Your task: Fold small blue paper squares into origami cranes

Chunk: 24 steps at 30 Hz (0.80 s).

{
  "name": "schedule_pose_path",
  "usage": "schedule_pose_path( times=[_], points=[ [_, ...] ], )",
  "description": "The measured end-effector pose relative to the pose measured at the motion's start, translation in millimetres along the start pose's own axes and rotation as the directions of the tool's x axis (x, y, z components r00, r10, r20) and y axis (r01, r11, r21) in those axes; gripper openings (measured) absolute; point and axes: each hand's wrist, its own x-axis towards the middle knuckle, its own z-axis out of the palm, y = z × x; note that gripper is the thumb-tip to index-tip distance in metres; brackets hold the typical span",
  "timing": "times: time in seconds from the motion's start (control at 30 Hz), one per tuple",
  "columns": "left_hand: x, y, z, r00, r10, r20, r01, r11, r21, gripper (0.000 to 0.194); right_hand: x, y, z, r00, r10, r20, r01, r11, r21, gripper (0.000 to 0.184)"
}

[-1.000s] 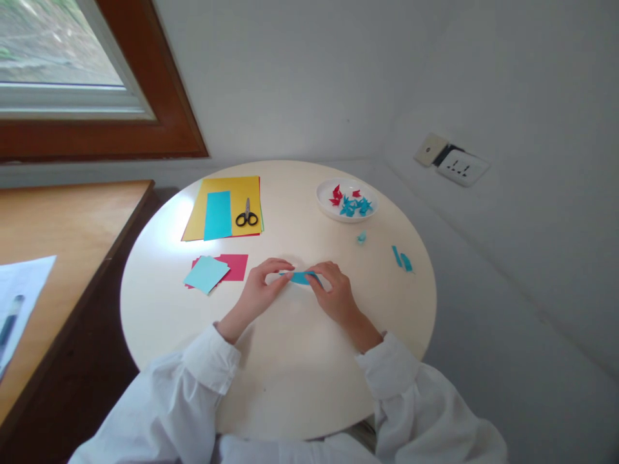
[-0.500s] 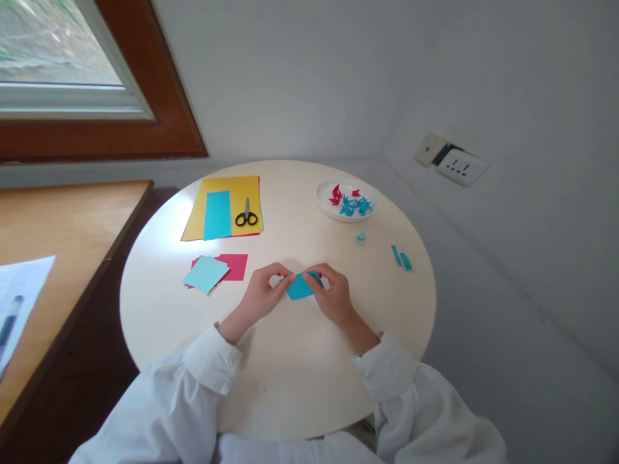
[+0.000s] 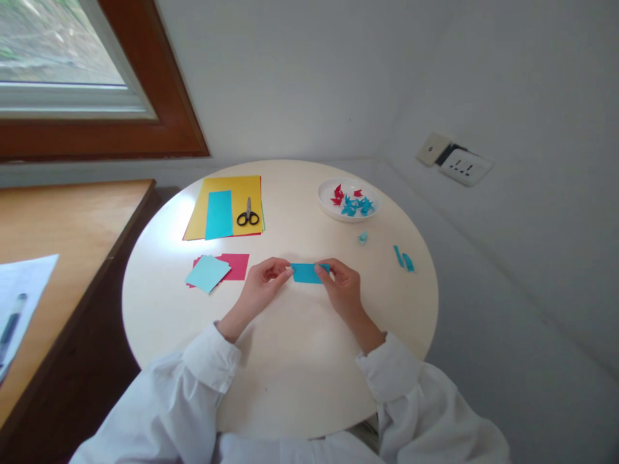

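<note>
Round and pale, the table (image 3: pixel 290 374) fills your view, tucked into a white corner with a wood-framed window (image 3: pixel 97 96) up beyond your left hand. Your left hand (image 3: pixel 261 290) pinches one short end of a blue paper strip (image 3: pixel 308 273), thumb and fingertips closed on it; your right hand (image 3: pixel 343 287) pinches the other end the same way. So the strip is stretched flat between both hands, at or just over the tabletop, right in front of you.

Just past your left hand lies a light blue paper square (image 3: pixel 207 272), overlapping a red sheet (image 3: pixel 235 265). Farther out on that side sits a yellow sheet (image 3: pixel 227 206) with a blue rectangle (image 3: pixel 219 214) laid on it and black-handled scissors (image 3: pixel 247 214) beside that rectangle. Beyond your right hand stands a white dish (image 3: pixel 349 201) holding small folded red and blue paper shapes. A tiny blue scrap (image 3: pixel 362 237) rests on the table between the dish and your right hand, and two narrow blue offcuts (image 3: pixel 403 258) lie out to your right, well apart from the strip. A wall socket (image 3: pixel 465 166) shows on the wall on that side, and a wooden desk (image 3: pixel 58 245) stands beyond your left sleeve (image 3: pixel 193 380).
</note>
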Motion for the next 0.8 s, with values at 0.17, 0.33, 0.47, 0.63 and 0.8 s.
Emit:
schedule_pose_path(
  times=[0.17,0.33,0.47,0.63,0.8],
  points=[
    [-1.0,0.1,1.3,1.000,-0.007,0.031,0.007,1.000,-0.005,0.021,-2.6,-4.3,1.6,0.997,-0.051,0.051,0.050,0.999,0.014,0.009],
    [-0.7,3.4,-1.4,1.000,0.001,0.012,-0.001,1.000,-0.001,0.017,-2.8,-5.1,-2.2,0.992,0.005,0.128,-0.017,0.996,0.092,0.022],
    [-0.7,6.8,-3.8,1.000,0.004,0.010,-0.004,1.000,0.004,0.016,-2.0,0.0,-4.8,0.983,0.093,0.157,-0.128,0.964,0.234,0.031],
    [-1.5,11.8,-5.4,0.999,0.010,0.046,-0.011,1.000,0.013,0.015,-0.5,2.4,-5.8,0.962,0.136,0.235,-0.204,0.933,0.296,0.021],
    [-3.3,19.2,-8.3,0.990,0.039,0.133,-0.046,0.998,0.048,0.020,1.4,-1.0,-6.4,0.936,0.193,0.294,-0.269,0.932,0.245,0.019]
  ],
)
